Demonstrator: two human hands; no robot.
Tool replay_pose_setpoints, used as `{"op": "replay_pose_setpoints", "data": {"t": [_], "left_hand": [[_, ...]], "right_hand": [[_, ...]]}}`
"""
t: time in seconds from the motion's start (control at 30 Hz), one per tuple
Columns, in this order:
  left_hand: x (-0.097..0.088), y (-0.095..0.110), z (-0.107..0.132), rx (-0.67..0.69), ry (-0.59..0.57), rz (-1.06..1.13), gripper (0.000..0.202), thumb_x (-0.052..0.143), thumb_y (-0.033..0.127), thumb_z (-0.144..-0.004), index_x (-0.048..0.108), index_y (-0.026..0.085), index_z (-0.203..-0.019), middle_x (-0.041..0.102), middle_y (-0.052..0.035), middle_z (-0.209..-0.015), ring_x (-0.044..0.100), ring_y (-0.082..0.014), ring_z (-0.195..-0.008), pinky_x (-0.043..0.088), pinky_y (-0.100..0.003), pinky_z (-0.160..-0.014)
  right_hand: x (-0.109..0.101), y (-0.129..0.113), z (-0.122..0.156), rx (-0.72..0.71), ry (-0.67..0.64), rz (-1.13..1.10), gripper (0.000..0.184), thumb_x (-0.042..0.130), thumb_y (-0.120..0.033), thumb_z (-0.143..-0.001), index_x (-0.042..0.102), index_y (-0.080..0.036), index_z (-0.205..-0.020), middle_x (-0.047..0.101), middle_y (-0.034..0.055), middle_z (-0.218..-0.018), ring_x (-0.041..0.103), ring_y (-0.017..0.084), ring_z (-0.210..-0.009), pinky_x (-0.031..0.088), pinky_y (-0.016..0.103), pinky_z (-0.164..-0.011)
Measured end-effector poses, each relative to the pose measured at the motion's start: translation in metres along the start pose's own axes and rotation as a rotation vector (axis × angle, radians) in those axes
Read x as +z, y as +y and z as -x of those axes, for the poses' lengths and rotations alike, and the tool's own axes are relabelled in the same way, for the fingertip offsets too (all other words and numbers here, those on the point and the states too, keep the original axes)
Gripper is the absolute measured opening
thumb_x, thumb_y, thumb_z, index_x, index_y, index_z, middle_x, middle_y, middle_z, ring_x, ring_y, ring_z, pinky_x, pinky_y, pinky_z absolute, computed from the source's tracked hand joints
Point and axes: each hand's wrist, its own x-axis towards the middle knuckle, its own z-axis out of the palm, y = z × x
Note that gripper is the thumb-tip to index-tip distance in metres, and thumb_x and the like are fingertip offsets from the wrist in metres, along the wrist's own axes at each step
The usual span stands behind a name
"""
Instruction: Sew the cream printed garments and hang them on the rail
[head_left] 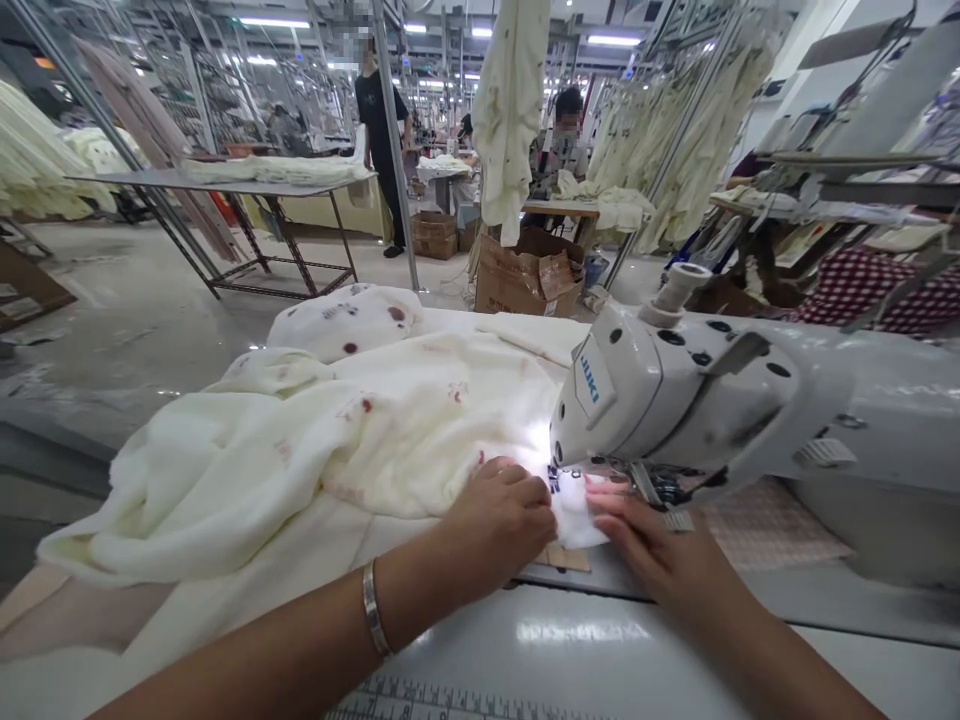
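A cream, fleecy cloth [420, 400] with small reddish prints spreads across the sewing machine's bed and hangs off to the left. My left hand [499, 515] has its fingers curled over the cloth's near edge, just left of the needle area. On the right of the presser foot [554, 478], my right hand [645, 535] lies with fingers stretched out flat on the cloth. The white sewing machine [630, 390] stands over both hands, its lamp lighting the cloth at the needle. Part of the left fingertips is hidden by the hand itself.
A printed ruler [420, 700] runs along the near table edge. Pinkish checked fabric [765, 525] lies under the machine arm. Beyond are cardboard boxes [525, 275], hanging cream garments [514, 110], a table with folded cloth [277, 170], and a standing person [381, 130].
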Motion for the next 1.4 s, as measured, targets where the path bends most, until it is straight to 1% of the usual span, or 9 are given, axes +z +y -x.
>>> {"op": "replay_pose_setpoints", "data": {"t": [0.1,0.57,0.67,0.77,0.87,1.0,1.13,1.23,1.4], "left_hand": [[0.0,-0.002,-0.002,-0.029,0.049,0.013,0.022,0.05,0.02,-0.087,0.059,0.017,-0.067,0.062,0.0009,-0.078,0.051,-0.0117,-0.074,0.035,-0.033,-0.084],[-0.001,-0.024,-0.022,-0.146,-0.046,0.018,0.021,0.055,0.028,-0.087,0.064,0.018,-0.071,0.054,-0.001,-0.075,0.05,-0.0132,-0.077,0.037,-0.029,-0.082],[-0.013,-0.028,-0.029,-0.137,-0.126,-0.02,0.022,0.053,0.028,-0.088,0.065,0.018,-0.073,0.058,-0.0022,-0.079,0.052,-0.0146,-0.08,0.039,-0.031,-0.083],[-0.04,-0.04,-0.029,-0.236,-0.186,-0.162,0.025,0.044,0.035,-0.092,0.063,0.022,-0.104,0.058,-0.0079,-0.109,0.051,-0.0229,-0.101,0.038,-0.041,-0.09],[-0.079,-0.039,-0.012,-0.512,-0.447,-0.298,0.054,0.043,0.049,-0.088,0.037,0.024,-0.135,0.052,-0.0183,-0.121,0.054,-0.0322,-0.102,0.045,-0.046,-0.078],[-0.12,0.005,0.015,-0.783,-0.938,-0.317,0.065,0.05,0.066,-0.075,0.057,0.017,-0.118,0.065,-0.0132,-0.073,0.062,-0.0317,-0.067,0.046,-0.039,-0.057],[-0.101,0.033,0.013,-0.436,-0.676,-0.18,0.022,0.051,0.036,-0.087,0.065,0.02,-0.088,0.063,-0.005,-0.072,0.059,-0.0216,-0.066,0.045,-0.033,-0.061],[-0.059,0.015,0.0,-0.07,-0.381,-0.106,0.016,0.049,0.015,-0.085,0.061,0.018,-0.094,0.061,-0.0043,-0.086,0.055,-0.0176,-0.078,0.043,-0.032,-0.074],[-0.022,-0.021,-0.006,0.126,-0.284,-0.109,0.017,0.048,0.026,-0.09,0.06,0.017,-0.097,0.06,-0.0056,-0.095,0.052,-0.019,-0.087,0.04,-0.035,-0.083]], "right_hand": [[0.004,0.003,0.001,-0.215,-0.008,0.285,0.027,0.043,-0.032,-0.089,0.066,-0.02,-0.096,0.067,0.0067,-0.102,0.062,0.023,-0.091,0.051,0.035,-0.074],[0.014,0.029,-0.007,-0.115,0.0,0.477,0.02,0.047,-0.017,-0.079,0.067,-0.021,-0.079,0.069,0.0044,-0.083,0.063,0.023,-0.078,0.047,0.039,-0.072],[0.019,0.035,-0.005,-0.112,-0.005,0.49,0.021,0.046,-0.017,-0.078,0.066,-0.022,-0.076,0.068,0.0051,-0.08,0.063,0.024,-0.075,0.047,0.039,-0.069],[0.02,0.043,-0.004,-0.125,-0.01,0.501,0.025,0.043,-0.016,-0.08,0.065,-0.024,-0.073,0.066,0.0041,-0.074,0.061,0.022,-0.07,0.047,0.037,-0.066],[0.01,0.044,-0.005,-0.169,-0.01,0.504,0.027,0.042,-0.016,-0.082,0.066,-0.025,-0.074,0.062,0.0039,-0.065,0.059,0.021,-0.064,0.047,0.036,-0.063],[-0.011,0.017,-0.001,-0.305,0.028,0.507,0.024,0.042,-0.018,-0.086,0.064,-0.02,-0.095,0.067,0.0077,-0.079,0.061,0.024,-0.075,0.048,0.036,-0.062],[-0.003,-0.031,0.008,-0.589,-0.005,0.343,0.024,0.047,-0.019,-0.089,0.057,-0.014,-0.11,0.065,0.0091,-0.105,0.057,0.022,-0.099,0.048,0.035,-0.076],[0.017,-0.054,0.012,-0.621,-0.093,0.207,0.023,0.051,-0.026,-0.088,0.058,-0.013,-0.106,0.065,0.0073,-0.096,0.055,0.021,-0.094,0.045,0.036,-0.08],[0.026,-0.052,0.017,-0.583,-0.125,0.18,0.022,0.04,-0.006,-0.086,0.06,-0.014,-0.079,0.059,0.0039,-0.074,0.051,0.016,-0.073,0.042,0.032,-0.068]]}}
